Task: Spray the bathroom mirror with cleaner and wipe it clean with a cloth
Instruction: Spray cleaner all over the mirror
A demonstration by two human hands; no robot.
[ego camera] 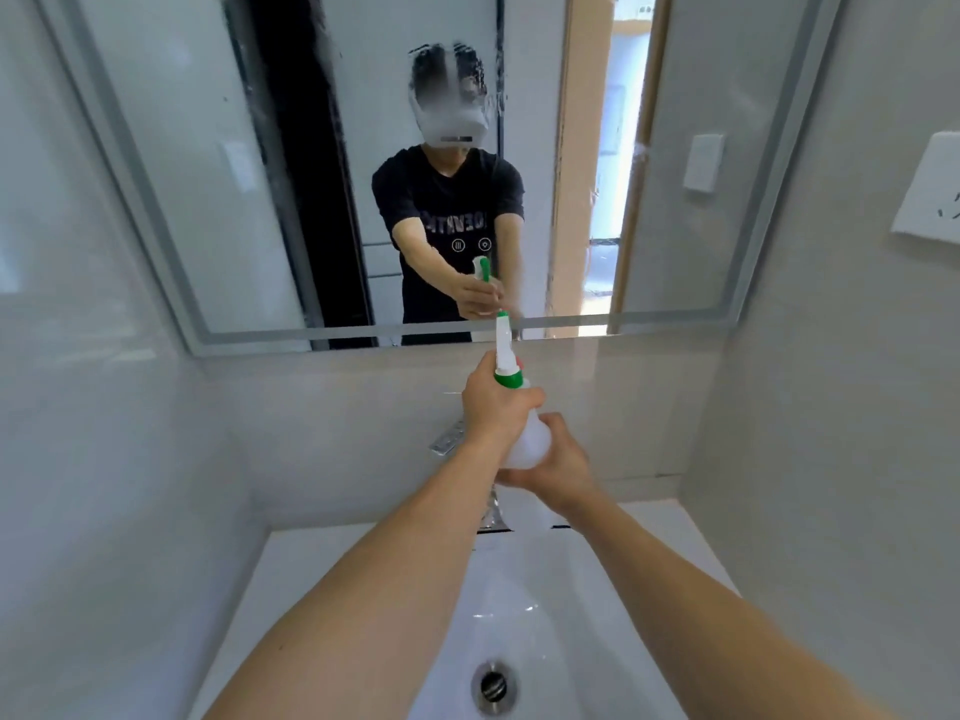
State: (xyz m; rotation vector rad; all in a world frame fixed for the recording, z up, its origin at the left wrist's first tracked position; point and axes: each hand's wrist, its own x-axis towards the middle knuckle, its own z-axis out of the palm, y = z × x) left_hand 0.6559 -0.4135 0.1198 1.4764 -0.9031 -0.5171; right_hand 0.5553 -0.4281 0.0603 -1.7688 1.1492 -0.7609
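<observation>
The white plastic spray bottle with a green collar and a long white nozzle (511, 402) was held up over the back of the basin, its nozzle aimed at the lower edge of the large wall-mounted bathroom mirror with a frosted border (171, 163). The left hand (493, 405) gripped the bottle's neck just below the green collar, fingers curled round it. The right hand (558, 465) cupped the rounded base of the bottle from below and the side, fingers wrapped under it. Both bare forearms reached forward from the bottom of the view.

A patch of wet, streaky droplets (452, 85) sat on the upper middle of the glass, with more streaks running down a dark strip to its left. The mirror reflected a person in a black T-shirt holding the same bottle, and an open doorway behind.

Below the hands lay a white ceramic sink (571, 615) with a round metal drain (493, 685); a chrome tap (448, 443) showed partly behind the left wrist. A white socket plate (930, 189) hung on the grey tiled wall at the right.
</observation>
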